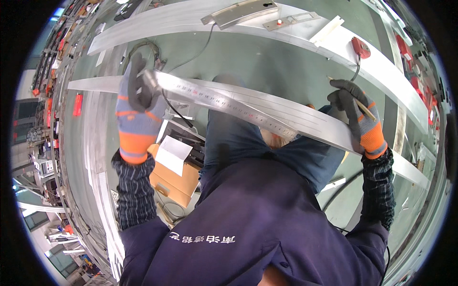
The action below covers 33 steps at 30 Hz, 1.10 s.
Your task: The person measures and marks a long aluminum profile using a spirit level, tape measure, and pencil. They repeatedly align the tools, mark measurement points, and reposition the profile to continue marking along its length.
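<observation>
Along smooth metal beam, left hand clasped on steel ruler, right hand — curled — gripping pencil

Graduated steel ruler, slanted, long silver bar, tilted pencil

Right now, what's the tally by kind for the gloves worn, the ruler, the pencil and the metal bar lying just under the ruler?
Grey-and-orange gloves: 2, on the left hand and right hand
Steel ruler: 1
Pencil: 1
Metal bar: 1
Total: 5
</observation>
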Available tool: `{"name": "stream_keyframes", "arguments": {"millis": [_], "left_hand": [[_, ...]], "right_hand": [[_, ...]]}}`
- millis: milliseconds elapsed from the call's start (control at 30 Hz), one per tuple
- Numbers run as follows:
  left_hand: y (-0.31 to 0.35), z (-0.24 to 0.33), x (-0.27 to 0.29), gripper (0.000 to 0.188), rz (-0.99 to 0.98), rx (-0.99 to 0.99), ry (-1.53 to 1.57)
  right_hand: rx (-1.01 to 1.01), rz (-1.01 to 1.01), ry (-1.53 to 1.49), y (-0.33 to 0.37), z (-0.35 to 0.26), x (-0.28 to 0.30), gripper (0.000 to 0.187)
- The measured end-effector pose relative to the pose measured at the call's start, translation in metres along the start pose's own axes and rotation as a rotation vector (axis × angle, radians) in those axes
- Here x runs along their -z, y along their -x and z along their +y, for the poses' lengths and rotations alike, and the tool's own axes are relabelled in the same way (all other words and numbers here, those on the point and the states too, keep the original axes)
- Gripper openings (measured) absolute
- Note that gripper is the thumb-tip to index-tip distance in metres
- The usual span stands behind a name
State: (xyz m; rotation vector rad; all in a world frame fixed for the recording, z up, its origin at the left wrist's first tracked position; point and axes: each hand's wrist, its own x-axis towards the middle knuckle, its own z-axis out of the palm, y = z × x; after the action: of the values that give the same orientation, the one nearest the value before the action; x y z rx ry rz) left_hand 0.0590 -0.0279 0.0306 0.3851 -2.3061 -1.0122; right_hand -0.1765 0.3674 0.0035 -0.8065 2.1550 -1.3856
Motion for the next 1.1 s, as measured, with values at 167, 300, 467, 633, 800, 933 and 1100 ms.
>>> {"name": "stream_keyframes", "arguments": {"millis": [167, 300, 467, 633, 800, 933, 1100], "left_hand": [[-0.035, -0.025, -0.008, 0.076, -0.062, 0.116, 0.009], [-0.066, -0.053, -0.014, 0.073, -0.059, 0.323, 0.458], [-0.079, -0.084, -0.007, 0.069, -0.094, 0.394, 0.542], [-0.077, -0.082, -0.002, 0.066, -0.041, 0.484, 0.574], [-0.075, -0.088, -0.006, 0.044, 0.164, 0.577, 0.815], [-0.071, -0.087, -0.003, 0.043, 0.16, 0.594, 0.767], [-0.071, -0.089, -0.009, 0.057, 0.256, 0.572, 0.789]], "right_hand": [[0.004, 0.068, -0.002, 0.0, 0.006, -0.003, 0.035], [-0.024, 0.083, -0.04, -0.001, 0.009, -0.001, 0.036], [-0.066, 0.08, -0.086, 0.0, 0.008, 0.0, 0.036], [-0.075, 0.041, 0.089, -0.003, -0.001, -0.001, 0.034], [-0.105, 0.025, 0.079, -0.005, -0.008, -0.005, 0.03], [-0.079, 0.027, 0.053, -0.007, -0.009, -0.007, 0.029], [-0.066, 0.005, 0.06, -0.008, -0.008, -0.007, 0.029]]}}
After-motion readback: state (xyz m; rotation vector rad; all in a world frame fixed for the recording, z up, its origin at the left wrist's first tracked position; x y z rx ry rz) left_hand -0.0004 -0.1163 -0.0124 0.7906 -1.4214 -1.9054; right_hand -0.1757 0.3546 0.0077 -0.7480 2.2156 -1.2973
